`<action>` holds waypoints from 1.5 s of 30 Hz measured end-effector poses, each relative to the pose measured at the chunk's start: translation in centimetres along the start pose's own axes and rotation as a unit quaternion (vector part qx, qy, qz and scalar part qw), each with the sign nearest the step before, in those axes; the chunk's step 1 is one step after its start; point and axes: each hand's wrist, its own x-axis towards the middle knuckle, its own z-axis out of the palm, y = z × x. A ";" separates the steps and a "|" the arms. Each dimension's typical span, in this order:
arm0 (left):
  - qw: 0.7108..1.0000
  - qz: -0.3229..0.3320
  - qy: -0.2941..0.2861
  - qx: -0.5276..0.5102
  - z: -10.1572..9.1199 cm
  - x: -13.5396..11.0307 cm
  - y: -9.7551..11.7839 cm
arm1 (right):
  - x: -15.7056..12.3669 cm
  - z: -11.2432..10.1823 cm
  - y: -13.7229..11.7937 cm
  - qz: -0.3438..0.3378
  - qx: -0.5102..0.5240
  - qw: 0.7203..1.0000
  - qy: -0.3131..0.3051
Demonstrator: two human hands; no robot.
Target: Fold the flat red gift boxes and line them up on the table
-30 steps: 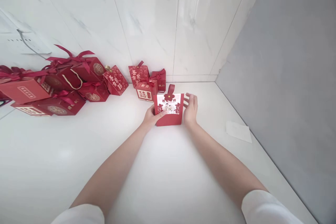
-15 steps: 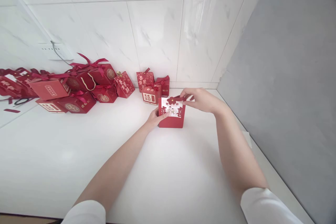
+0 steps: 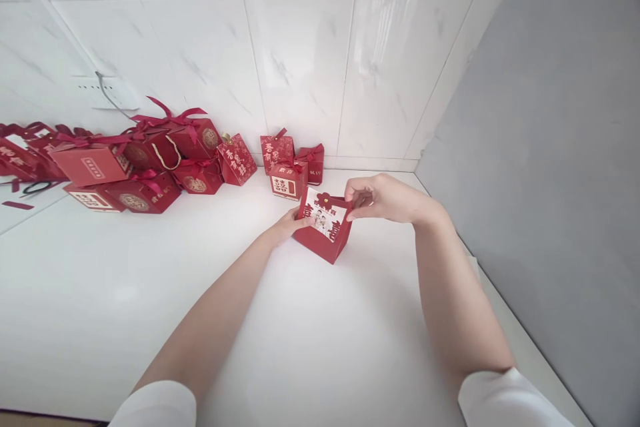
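Note:
A small red gift box (image 3: 324, 227) with a white picture panel on its front stands tilted on the white counter, turned corner-on toward me. My left hand (image 3: 287, 225) grips its left side with fingers closed on the edge. My right hand (image 3: 383, 198) pinches the box's top right corner, thumb and fingers pressed together on the red flap. A flower-shaped red tab lies folded down over the top of the picture panel.
Several red gift boxes and bags with ribbons (image 3: 150, 157) line the tiled back wall at left. Two small red boxes (image 3: 293, 170) stand just behind the held one. A grey wall (image 3: 545, 147) bounds the counter on the right. A wall socket with a cable (image 3: 107, 90) sits at upper left.
The box has been turned and tilted so its corner faces me. My right hand came from beside the box, over its top, and now pinches the top right corner; the tab is folded down.

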 end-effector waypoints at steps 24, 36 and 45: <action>0.995 0.064 0.045 0.055 1.7 0.5 -1.0 | 2.2 2.8 0.4 0.006 -0.048 0.983 0.179; 0.994 0.070 0.041 0.068 1.9 0.5 -1.1 | 1.9 2.0 0.6 -0.051 -0.062 0.992 0.095; 0.996 0.061 0.032 0.057 1.9 0.6 -1.3 | 1.4 1.5 0.5 -0.039 -0.085 0.987 0.128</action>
